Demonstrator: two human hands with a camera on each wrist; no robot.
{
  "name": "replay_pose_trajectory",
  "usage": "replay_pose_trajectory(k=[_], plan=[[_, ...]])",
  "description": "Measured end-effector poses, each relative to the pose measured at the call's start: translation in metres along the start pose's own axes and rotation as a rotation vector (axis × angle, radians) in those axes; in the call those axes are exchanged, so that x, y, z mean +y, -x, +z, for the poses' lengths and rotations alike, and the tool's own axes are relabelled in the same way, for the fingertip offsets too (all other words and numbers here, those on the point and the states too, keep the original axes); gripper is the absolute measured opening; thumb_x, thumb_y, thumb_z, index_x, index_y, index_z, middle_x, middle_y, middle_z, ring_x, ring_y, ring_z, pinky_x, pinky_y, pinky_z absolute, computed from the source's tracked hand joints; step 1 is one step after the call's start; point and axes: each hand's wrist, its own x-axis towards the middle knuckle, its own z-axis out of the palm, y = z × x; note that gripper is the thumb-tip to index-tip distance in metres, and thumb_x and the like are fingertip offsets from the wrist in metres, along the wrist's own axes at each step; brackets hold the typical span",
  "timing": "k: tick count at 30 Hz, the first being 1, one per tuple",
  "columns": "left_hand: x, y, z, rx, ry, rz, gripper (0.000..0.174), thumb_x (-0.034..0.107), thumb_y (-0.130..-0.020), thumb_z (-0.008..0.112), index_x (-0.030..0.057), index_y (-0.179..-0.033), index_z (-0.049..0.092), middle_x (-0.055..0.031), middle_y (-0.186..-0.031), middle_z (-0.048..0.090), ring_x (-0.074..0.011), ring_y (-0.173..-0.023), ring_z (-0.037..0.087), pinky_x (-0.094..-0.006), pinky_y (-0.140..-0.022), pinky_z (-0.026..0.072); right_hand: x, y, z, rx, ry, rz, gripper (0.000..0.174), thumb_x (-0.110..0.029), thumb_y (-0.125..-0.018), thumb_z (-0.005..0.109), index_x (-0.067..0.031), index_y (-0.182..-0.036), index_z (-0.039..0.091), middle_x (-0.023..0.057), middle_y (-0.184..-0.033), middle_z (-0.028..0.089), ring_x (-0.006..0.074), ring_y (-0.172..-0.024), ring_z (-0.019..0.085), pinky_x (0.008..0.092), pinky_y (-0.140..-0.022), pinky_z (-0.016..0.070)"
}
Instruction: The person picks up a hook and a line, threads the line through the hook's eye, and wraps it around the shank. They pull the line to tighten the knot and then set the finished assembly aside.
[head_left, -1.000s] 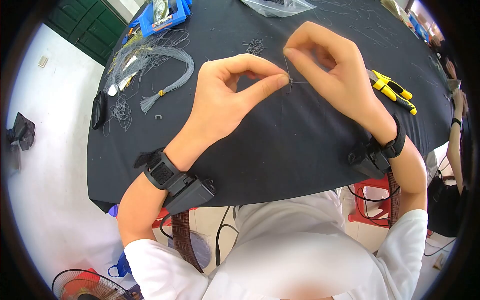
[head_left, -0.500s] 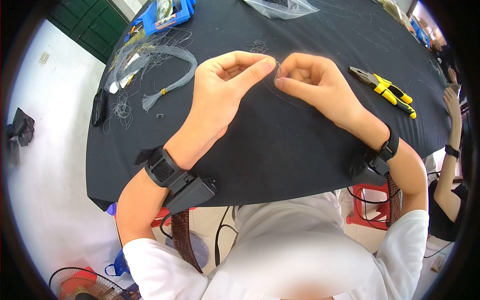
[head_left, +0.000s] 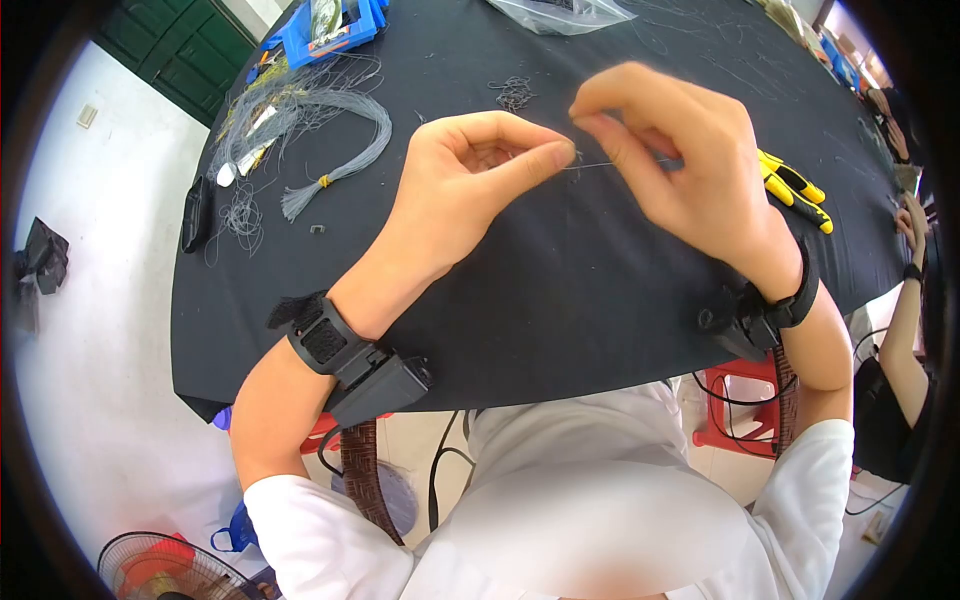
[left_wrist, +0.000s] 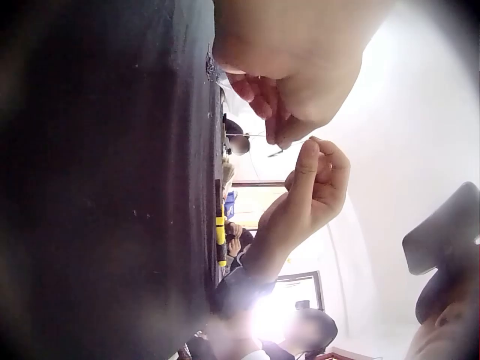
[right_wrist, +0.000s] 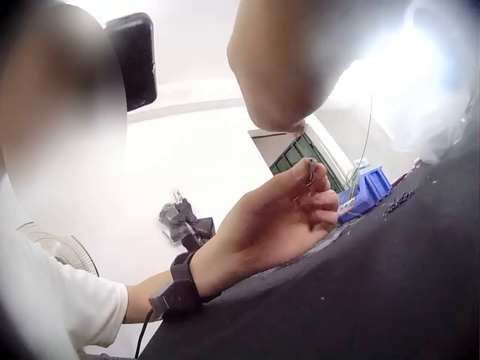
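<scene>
Sitting here w/ line work on the go: left hand (head_left: 460, 190) is pinching a small hook (right_wrist: 310, 178) btwn thumb + index, above the table's middle, w/ a thin line (head_left: 600, 164) running off to the right, partly behind the right hand (head_left: 708, 165). Right hand's thumb and index tips meet just beyond; can't tell if anything's btwn them.

Stuff around: yellow/black pliers (head_left: 795, 180) are half blocked by the right hand, only handles showing. Dark line clump (head_left: 515, 93) is just past the fingers, clear plastic bag (head_left: 570, 18) farther back. Grey line bundle (head_left: 374, 140) w/ a yellow tie (head_left: 323, 181) is off left, blue bin (head_left: 300, 47) behind it.

Vs half a sec ago: right hand's higher + further right, left's shifted a bit right too, line btwn them is straighter, and the pliers' head is now covered.

Surface = table w/ black cloth (head_left: 560, 320), a few specks on it. Room's got a white wall (head_left: 110, 230), green door (head_left: 175, 55), fan (head_left: 150, 570) bottom left, another person's forearm (head_left: 905, 310) at far right.
</scene>
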Motion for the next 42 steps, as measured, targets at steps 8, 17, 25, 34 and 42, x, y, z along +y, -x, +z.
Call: replay_pose_trajectory(k=[8, 17, 25, 34, 42], plan=[[-0.002, -0.001, -0.001, -0.052, 0.117, 0.049, 0.012, 0.004, -0.081, 0.062, -0.0022, -0.091, 0.064, -0.0089, -0.091, 0.064, -0.0122, -0.087, 0.059, -0.0231, -0.08, 0.0447, 0.017, 0.008, 0.002, -0.135, -0.12, 0.285, 0.005, -0.005, -0.077, 0.061, -0.0046, -0.08, 0.057, -0.0039, -0.052, 0.033, 0.0042, -0.048, 0.026, 0.0224, -0.045, 0.0202], [-0.004, -0.003, -0.001, 0.094, 0.151, 0.121, 0.013, 0.004, -0.08, 0.065, -0.0025, -0.091, 0.065, -0.0081, -0.085, 0.066, -0.0096, -0.078, 0.061, -0.0197, -0.072, 0.0483, 0.014, 0.022, 0.031, -0.259, -1.001, 0.76, 0.008, -0.009, -0.078, 0.059, -0.0036, -0.073, 0.055, -0.0056, -0.058, 0.048, 0.0008, -0.053, 0.04, 0.0196, -0.047, 0.0305], [-0.006, -0.003, 0.0, 0.218, 0.017, 0.102, 0.012, 0.007, -0.08, 0.065, -0.0017, -0.089, 0.066, -0.005, -0.081, 0.065, -0.0054, -0.072, 0.058, -0.0172, -0.065, 0.0454, -0.008, 0.015, 0.016, -0.322, -0.735, 0.654, 0.006, -0.005, -0.076, 0.056, -0.0041, -0.073, 0.05, -0.0013, -0.054, 0.045, 0.0054, -0.05, 0.043, 0.0233, -0.045, 0.0322], [-0.009, -0.004, 0.0, 0.113, -0.117, 0.14, 0.013, 0.009, -0.077, 0.067, -0.0013, -0.086, 0.068, -0.0044, -0.08, 0.066, -0.0064, -0.07, 0.057, -0.0192, -0.064, 0.044, -0.007, 0.002, 0.001, -0.069, 0.001, 0.013, 0.014, 0.004, -0.07, 0.062, -0.0032, -0.08, 0.056, 0.0061, -0.063, 0.05, 0.0164, -0.049, 0.047, 0.0255, -0.047, 0.0375], [0.0, -0.002, 0.007, 0.056, -0.094, 0.157, 0.011, 0.002, -0.076, 0.067, -0.0024, -0.086, 0.067, -0.0066, -0.081, 0.067, -0.0086, -0.074, 0.058, -0.0208, -0.069, 0.0454, 0.02, 0.003, 0.002, -0.06, -0.005, 0.117, 0.011, -0.009, -0.076, 0.061, -0.0087, -0.082, 0.052, 0.0077, -0.061, 0.047, 0.023, -0.054, 0.049, 0.0298, -0.048, 0.0368]])
